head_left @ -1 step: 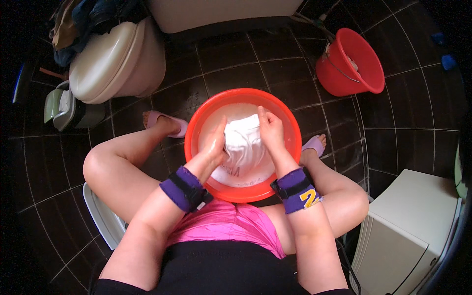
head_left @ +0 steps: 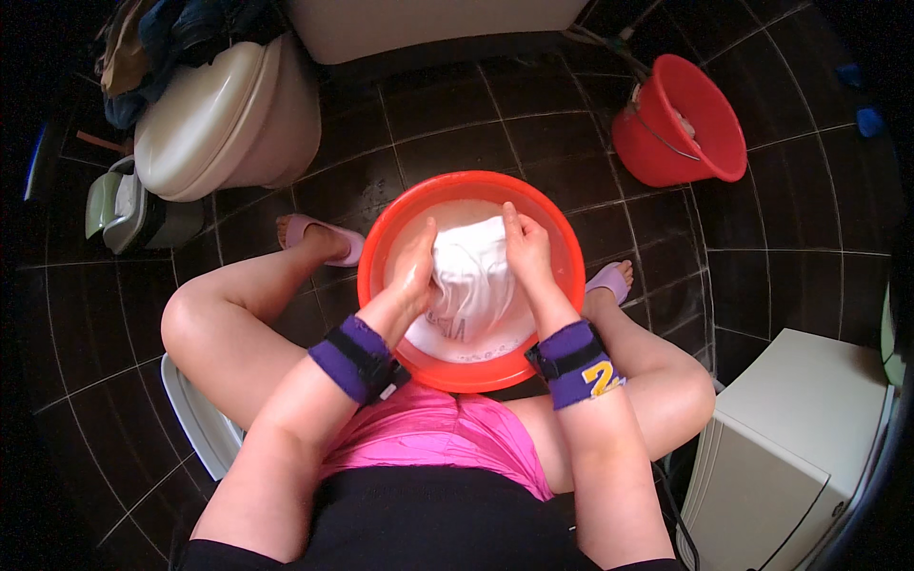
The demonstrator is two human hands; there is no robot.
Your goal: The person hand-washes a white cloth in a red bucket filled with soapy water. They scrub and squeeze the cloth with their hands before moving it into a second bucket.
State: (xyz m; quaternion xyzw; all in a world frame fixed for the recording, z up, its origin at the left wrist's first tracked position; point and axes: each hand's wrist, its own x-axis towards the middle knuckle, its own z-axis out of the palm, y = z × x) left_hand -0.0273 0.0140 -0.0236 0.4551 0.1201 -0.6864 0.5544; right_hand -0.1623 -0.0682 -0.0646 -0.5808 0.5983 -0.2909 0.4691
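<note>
A wet white garment (head_left: 473, 271) with grey lettering low on it hangs between my hands, over a red basin (head_left: 476, 379) of cloudy, soapy water. My left hand (head_left: 415, 269) grips its left edge, fingers straight and pointing away from me. On the opposite side, my right hand (head_left: 527, 249) pinches the top right corner between thumb and fingers. The garment's gathered upper edge is spread between the hands, and its lower part drapes down into the suds. Which exact kind of garment it is, I cannot tell.
Far right stands a red bucket (head_left: 659, 133) with a handle and something pale inside. A white toilet (head_left: 228, 119) with clothes piled behind it is at the far left. A white cabinet (head_left: 790, 409) is near my right knee. Dark tiles (head_left: 457, 114) cover the floor.
Both hands have shifted slightly away from me and a little apart. The garment has moved up a bit with them, and its folds and lettering sit differently.
</note>
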